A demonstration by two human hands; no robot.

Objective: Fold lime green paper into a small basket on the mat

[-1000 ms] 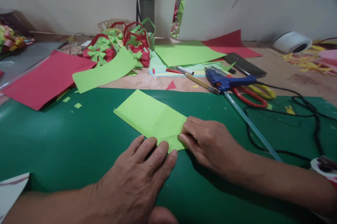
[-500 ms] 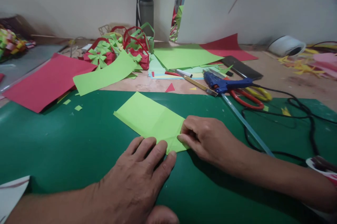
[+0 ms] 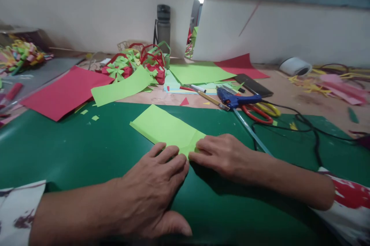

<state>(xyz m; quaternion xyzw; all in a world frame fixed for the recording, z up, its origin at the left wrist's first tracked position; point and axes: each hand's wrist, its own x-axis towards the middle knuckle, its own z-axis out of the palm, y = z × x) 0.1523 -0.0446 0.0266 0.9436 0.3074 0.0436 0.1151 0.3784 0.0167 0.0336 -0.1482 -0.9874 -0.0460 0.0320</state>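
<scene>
A light green sheet of paper (image 3: 164, 124) lies at a slant on the green mat (image 3: 86, 161), a narrow fold along its left lower edge. My left hand (image 3: 157, 184) rests with fingers stretched out on the paper's near edge, thumb spread away over the mat. At the paper's right end my right hand (image 3: 221, 155) is closed, fingers and thumb pinching the near right corner. The tips of both hands almost meet there, and my fingers hide that part of the paper.
Behind the mat lie a red sheet (image 3: 68, 90), a green strip (image 3: 123, 86), small paper baskets (image 3: 153, 70) and a dark bottle (image 3: 163, 26). To the right are a blue glue gun (image 3: 238, 100) with its black cord, scissors (image 3: 257, 115), a cutter knife (image 3: 212, 100) and a dark phone (image 3: 253, 85).
My right fingers have moved left along the paper's near edge, closer to my left hand, and the right corner has been folded inward. The camera view has tilted up.
</scene>
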